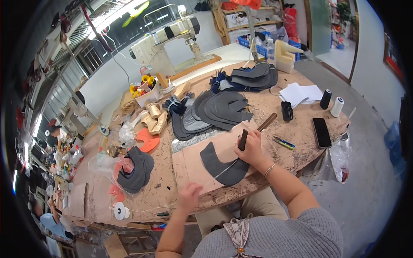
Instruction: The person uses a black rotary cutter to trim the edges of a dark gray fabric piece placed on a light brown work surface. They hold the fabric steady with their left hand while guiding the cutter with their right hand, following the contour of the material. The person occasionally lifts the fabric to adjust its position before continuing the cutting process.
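Observation:
My right hand is closed round a hammer with a dark head; its brown handle sticks out on the far side of my fingers. Where head and handle meet is hidden by the hand. Below it lies a dark grey curved shoe-upper piece, flat, with a pale line across it. The piece rests on a tan sheet on the worktable. My left hand, smeared by motion, is near the sheet's front edge, apart from the grey piece. Its fingers cannot be made out.
Stacks of grey pieces lie behind the sheet, others to the left. At right are a phone, a multicoloured pen, thread spools and a black case. A sewing machine stands beyond.

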Demonstrator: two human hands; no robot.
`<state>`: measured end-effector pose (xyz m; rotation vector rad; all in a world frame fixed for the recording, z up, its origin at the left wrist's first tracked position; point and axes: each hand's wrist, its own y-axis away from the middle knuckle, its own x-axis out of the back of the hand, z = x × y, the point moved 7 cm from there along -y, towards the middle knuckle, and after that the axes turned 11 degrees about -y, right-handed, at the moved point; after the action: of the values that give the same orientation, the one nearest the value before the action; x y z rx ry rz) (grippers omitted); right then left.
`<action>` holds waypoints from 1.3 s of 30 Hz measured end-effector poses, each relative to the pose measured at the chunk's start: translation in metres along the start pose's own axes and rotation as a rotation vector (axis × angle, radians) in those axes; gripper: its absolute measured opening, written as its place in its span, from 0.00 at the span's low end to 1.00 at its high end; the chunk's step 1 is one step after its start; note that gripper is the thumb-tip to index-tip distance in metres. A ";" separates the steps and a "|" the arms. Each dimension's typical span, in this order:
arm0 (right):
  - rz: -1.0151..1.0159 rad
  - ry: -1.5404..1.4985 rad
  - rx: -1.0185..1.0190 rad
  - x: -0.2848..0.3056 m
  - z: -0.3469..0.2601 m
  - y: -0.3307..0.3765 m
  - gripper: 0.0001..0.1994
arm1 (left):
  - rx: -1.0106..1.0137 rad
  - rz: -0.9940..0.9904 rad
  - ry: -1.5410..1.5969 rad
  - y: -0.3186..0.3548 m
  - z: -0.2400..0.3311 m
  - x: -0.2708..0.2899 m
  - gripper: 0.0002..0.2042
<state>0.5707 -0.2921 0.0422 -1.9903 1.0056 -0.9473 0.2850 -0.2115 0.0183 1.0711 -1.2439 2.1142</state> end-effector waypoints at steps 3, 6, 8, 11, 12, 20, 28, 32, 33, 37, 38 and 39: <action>0.010 0.000 0.010 0.003 -0.001 -0.001 0.10 | 0.225 -0.208 0.316 -0.010 -0.073 0.011 0.06; 0.017 0.000 0.016 0.006 -0.002 -0.002 0.10 | 0.381 -0.337 0.183 -0.006 -0.157 0.035 0.08; 0.018 -0.006 0.007 0.005 -0.002 -0.001 0.10 | 0.485 -0.318 -0.132 -0.015 -0.180 0.066 0.09; 0.035 -0.014 -0.003 0.005 0.001 0.000 0.10 | 0.000 0.228 -0.412 -0.056 -0.123 0.067 0.12; 0.048 -0.013 0.001 0.004 0.001 0.000 0.10 | -0.057 0.177 -0.295 -0.067 -0.095 0.038 0.12; 0.048 -0.008 -0.003 0.007 0.002 0.001 0.09 | 0.037 -0.542 -0.054 -0.125 0.055 -0.110 0.11; 0.046 -0.007 0.010 0.006 0.000 -0.002 0.09 | -0.329 -0.334 -0.012 -0.112 0.063 -0.104 0.07; -0.085 -0.015 0.090 0.004 -0.014 -0.018 0.08 | -0.577 -0.120 -0.221 -0.093 0.077 -0.100 0.07; -0.007 -0.007 0.104 0.012 -0.025 -0.023 0.09 | -0.598 -0.102 -0.275 -0.092 0.078 -0.098 0.07; 0.064 -0.032 0.086 0.013 -0.031 -0.014 0.09 | -0.508 -0.084 -0.204 -0.092 0.077 -0.098 0.05; -0.030 -0.057 0.066 0.005 -0.021 -0.009 0.08 | -0.484 -0.082 -0.202 -0.094 0.076 -0.097 0.04; -0.124 -0.083 0.045 0.000 -0.014 -0.004 0.08 | -0.459 -0.079 -0.200 -0.095 0.074 -0.097 0.03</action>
<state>0.5608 -0.2938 0.0522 -2.0563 0.8168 -0.9369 0.4383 -0.2308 0.0099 1.1121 -1.6482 1.5785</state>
